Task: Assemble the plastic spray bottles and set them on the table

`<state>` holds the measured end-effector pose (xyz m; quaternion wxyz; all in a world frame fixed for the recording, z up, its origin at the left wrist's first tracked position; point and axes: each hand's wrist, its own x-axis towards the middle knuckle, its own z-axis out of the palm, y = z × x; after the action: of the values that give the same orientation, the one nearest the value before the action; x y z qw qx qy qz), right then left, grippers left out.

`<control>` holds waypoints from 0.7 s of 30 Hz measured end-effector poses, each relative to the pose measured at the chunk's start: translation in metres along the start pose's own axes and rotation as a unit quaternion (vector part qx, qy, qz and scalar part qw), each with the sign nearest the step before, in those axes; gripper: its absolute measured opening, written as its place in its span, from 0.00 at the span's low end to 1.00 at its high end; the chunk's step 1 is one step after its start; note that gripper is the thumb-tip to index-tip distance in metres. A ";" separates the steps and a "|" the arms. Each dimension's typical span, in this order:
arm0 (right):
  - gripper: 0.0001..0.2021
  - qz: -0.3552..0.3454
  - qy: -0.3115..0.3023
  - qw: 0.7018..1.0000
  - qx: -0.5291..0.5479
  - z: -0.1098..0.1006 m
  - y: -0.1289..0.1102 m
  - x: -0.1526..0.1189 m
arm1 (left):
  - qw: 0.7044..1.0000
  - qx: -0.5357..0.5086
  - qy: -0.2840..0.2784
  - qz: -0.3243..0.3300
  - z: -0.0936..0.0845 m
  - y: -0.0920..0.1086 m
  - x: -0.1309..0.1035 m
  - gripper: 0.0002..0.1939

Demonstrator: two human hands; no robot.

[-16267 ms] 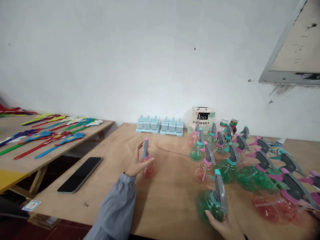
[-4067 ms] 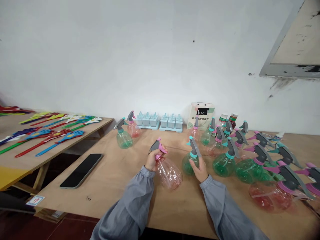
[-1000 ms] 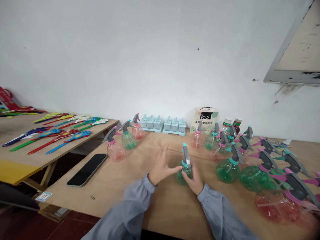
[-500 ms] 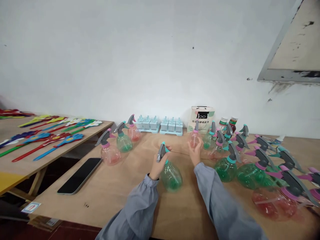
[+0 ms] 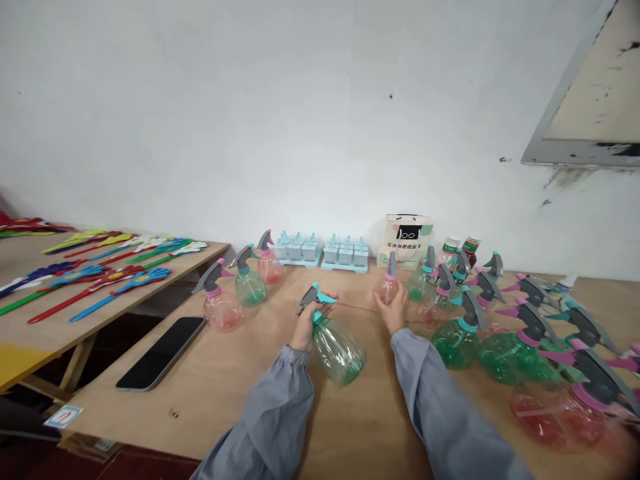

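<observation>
My left hand (image 5: 306, 325) is wrapped round the grey and teal head of a green spray bottle (image 5: 341, 352). The bottle is tilted, its base pointing down and to the right. Farther back, my right hand (image 5: 392, 308) has its fingers round the body of a pink spray bottle (image 5: 385, 287), which is upright. Right of that hand a green spray bottle (image 5: 456, 341) stands among several other green and pink ones. On the left side of the table stand another green spray bottle (image 5: 250, 287) and two pink ones, the nearer pink bottle (image 5: 223, 310) in front.
A black phone (image 5: 161, 353) lies at the left. Against the wall are two pale-blue ice-pop moulds (image 5: 345, 253), a printed paper bag (image 5: 404, 250) and two label-wrapped bottles (image 5: 470, 252). A second table at far left bears colourful hand-shaped sticks (image 5: 120, 287).
The green bottle in my left hand has tipped, its head swinging left and its base right. My right hand remains on the pink bottle. The view has shifted slightly.
</observation>
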<state>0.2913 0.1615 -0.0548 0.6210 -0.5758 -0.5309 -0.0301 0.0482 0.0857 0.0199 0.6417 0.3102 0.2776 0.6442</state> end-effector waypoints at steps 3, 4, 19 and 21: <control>0.38 -0.030 -0.019 0.999 0.034 -0.030 -0.012 -0.039 | 1.000 0.003 -0.011 0.003 0.001 0.001 -0.002 0.16; 0.38 -0.034 -0.027 0.998 0.038 -0.040 -0.016 -0.051 | 1.000 0.005 -0.014 0.000 0.003 0.002 -0.003 0.16; 0.37 -0.042 -0.087 0.993 0.075 -0.074 -0.025 -0.076 | 0.997 -0.003 -0.035 -0.067 0.022 0.006 -0.004 0.10; 0.37 -0.041 -0.088 0.992 0.076 -0.074 -0.025 -0.076 | 0.997 0.005 -0.041 -0.067 0.023 0.004 -0.004 0.11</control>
<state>0.2885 0.0541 -0.0733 0.6120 -0.5056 -0.6071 0.0354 0.0624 0.0808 0.0380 0.6926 0.3203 0.2743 0.5851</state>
